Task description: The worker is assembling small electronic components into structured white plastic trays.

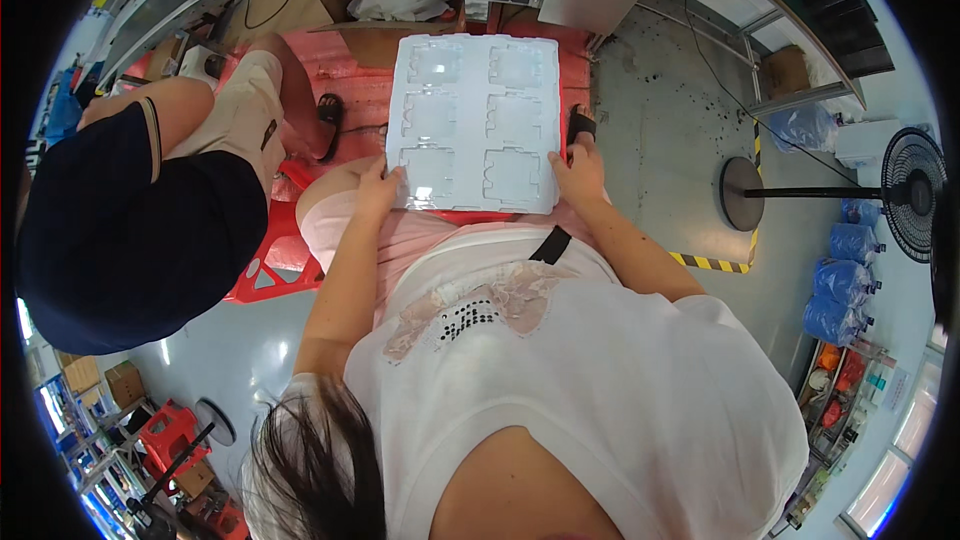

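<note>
Hands, left (378,188) and right (580,176), grip a white tray (473,120) by its sides, forearms (346,275) slanting inward.

Wearer's clothing: a loose white shirt (600,370) with short sleeves (730,315) and a scooped neckline; on its front, a beige lace-like patch (520,305) and black dots (468,319). Pale pink bottoms (330,225); black strap (550,245) at the waist. Long dark hair (335,450). Left hand (378,188) and right hand (580,175) bare.
</note>
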A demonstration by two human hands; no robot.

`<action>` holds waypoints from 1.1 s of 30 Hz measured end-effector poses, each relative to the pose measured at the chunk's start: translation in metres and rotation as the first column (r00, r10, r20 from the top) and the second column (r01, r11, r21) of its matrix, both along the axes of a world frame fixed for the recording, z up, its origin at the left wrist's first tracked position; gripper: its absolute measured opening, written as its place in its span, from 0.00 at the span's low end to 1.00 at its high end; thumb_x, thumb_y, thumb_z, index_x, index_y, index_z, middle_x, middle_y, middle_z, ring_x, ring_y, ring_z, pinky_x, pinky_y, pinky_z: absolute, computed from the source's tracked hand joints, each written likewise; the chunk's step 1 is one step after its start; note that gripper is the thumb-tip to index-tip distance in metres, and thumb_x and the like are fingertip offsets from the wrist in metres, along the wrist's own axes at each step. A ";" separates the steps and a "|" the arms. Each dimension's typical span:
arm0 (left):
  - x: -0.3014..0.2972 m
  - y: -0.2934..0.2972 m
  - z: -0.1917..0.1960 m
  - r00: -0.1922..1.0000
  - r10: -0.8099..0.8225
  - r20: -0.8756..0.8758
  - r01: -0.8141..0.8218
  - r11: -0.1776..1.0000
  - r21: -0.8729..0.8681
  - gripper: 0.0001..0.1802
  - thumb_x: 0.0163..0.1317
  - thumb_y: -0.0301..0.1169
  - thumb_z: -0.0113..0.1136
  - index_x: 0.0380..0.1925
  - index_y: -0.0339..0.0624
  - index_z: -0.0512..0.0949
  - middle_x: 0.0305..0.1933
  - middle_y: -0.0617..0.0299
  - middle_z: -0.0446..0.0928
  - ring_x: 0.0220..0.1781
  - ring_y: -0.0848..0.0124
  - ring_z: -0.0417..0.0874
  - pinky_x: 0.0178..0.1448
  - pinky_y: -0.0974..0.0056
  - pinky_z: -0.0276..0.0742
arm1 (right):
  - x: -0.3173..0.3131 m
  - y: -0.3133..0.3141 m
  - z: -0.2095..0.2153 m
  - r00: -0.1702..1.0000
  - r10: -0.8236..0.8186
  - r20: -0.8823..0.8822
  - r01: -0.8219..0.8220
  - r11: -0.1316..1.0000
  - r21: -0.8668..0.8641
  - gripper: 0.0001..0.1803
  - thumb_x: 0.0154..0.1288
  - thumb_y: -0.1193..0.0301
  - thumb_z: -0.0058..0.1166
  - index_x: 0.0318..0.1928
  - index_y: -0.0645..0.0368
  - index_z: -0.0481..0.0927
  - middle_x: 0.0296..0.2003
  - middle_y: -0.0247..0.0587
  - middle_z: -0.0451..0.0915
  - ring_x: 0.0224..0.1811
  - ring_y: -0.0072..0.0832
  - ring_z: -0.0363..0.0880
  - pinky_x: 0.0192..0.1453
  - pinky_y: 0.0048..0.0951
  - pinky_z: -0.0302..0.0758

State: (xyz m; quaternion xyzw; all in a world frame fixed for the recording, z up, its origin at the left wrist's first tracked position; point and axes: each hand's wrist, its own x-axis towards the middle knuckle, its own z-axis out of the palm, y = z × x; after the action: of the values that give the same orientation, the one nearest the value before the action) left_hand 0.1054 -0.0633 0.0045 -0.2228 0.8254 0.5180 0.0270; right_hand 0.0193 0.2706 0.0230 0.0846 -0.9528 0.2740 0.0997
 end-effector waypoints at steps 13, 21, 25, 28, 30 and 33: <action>-0.018 0.013 -0.018 0.999 0.034 -0.027 -0.040 0.974 -0.224 0.28 0.59 0.42 0.53 0.54 0.34 0.69 0.47 0.36 0.73 0.51 0.46 0.73 0.55 0.53 0.68 | -0.015 -0.004 -0.020 0.840 -0.182 0.511 0.243 0.968 -0.055 0.27 0.64 0.54 0.42 0.46 0.69 0.70 0.44 0.66 0.72 0.46 0.57 0.73 0.52 0.49 0.69; -0.002 0.016 -0.011 0.989 0.020 0.148 0.015 0.972 -0.233 0.23 0.57 0.42 0.55 0.44 0.32 0.74 0.47 0.36 0.73 0.51 0.43 0.72 0.55 0.51 0.67 | 0.000 0.004 0.004 0.705 -0.147 0.694 0.212 0.977 -0.008 0.40 0.60 0.42 0.41 0.48 0.75 0.72 0.45 0.71 0.73 0.51 0.54 0.73 0.55 0.41 0.68; 0.005 0.034 0.006 0.974 0.002 0.226 0.070 0.948 -0.312 0.23 0.56 0.39 0.56 0.44 0.30 0.73 0.47 0.36 0.73 0.52 0.43 0.71 0.56 0.51 0.66 | 0.003 0.025 -0.039 0.734 -0.091 0.673 0.264 0.951 -0.160 0.40 0.59 0.41 0.42 0.45 0.74 0.74 0.44 0.69 0.74 0.50 0.53 0.74 0.54 0.41 0.68; 0.014 0.030 -0.007 0.991 0.056 0.121 -0.041 0.992 -0.120 0.23 0.56 0.38 0.56 0.46 0.30 0.73 0.46 0.36 0.73 0.52 0.44 0.70 0.57 0.52 0.66 | 0.005 0.017 -0.028 0.753 -0.122 0.647 0.321 0.926 -0.199 0.40 0.59 0.41 0.43 0.44 0.74 0.74 0.42 0.68 0.75 0.49 0.53 0.74 0.54 0.41 0.68; 0.016 0.033 -0.016 0.996 0.059 0.073 -0.050 0.992 -0.120 0.23 0.56 0.37 0.55 0.47 0.31 0.73 0.45 0.36 0.73 0.52 0.45 0.70 0.57 0.53 0.66 | 0.006 0.012 -0.015 0.765 -0.139 0.629 0.346 0.912 -0.220 0.40 0.59 0.41 0.43 0.44 0.74 0.74 0.42 0.68 0.76 0.48 0.53 0.75 0.53 0.41 0.68; 0.018 0.047 -0.006 0.994 0.109 -0.008 -0.108 0.971 -0.215 0.22 0.56 0.36 0.55 0.48 0.33 0.73 0.44 0.37 0.74 0.51 0.47 0.70 0.57 0.54 0.66 | 0.005 0.005 0.007 0.786 -0.187 0.589 0.369 0.907 -0.205 0.41 0.59 0.40 0.42 0.43 0.73 0.76 0.41 0.67 0.76 0.49 0.53 0.74 0.53 0.40 0.68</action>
State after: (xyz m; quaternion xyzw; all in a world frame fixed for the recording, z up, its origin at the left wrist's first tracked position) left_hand 0.1237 -0.0161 -0.0013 -0.2700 0.8632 0.4260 -0.0241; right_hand 0.0240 0.2757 0.0301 -0.1584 -0.8867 0.4143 -0.1301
